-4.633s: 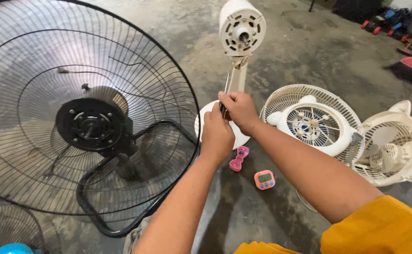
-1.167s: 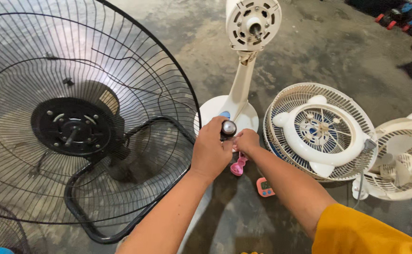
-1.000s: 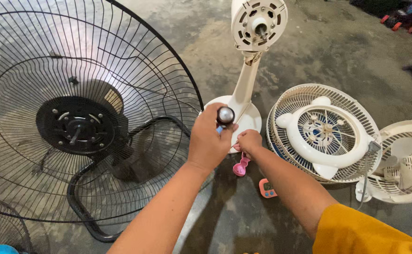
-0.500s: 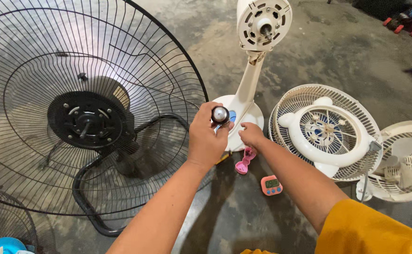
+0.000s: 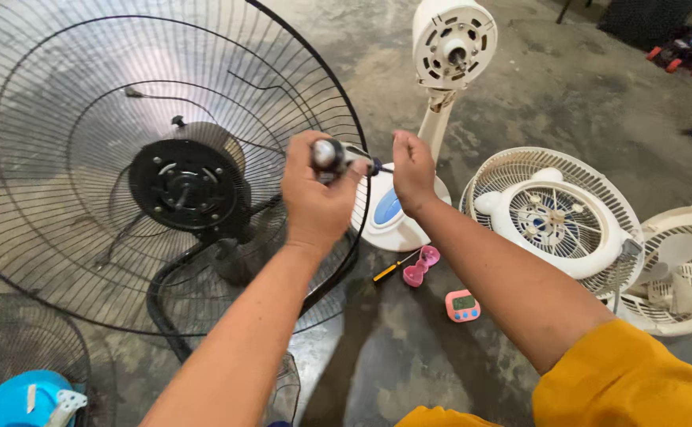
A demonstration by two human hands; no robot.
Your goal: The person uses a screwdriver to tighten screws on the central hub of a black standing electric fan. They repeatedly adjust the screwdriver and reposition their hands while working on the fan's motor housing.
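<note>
A screwdriver (image 5: 338,156) is gripped in the closed left hand (image 5: 317,198), raised in front of the large black fan guard (image 5: 85,158). Its long axis lies roughly level, handle butt toward the camera, tip pointing right. The tip end is pinched by the right hand (image 5: 412,170), above the white fan base (image 5: 393,217)

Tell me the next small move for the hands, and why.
Probably bring the screwdriver tip down to a screw on the white fan. The left hand holds it raised by the handle, the right hand steadies its tip, and the fan's motor stands bare just behind them.
</note>
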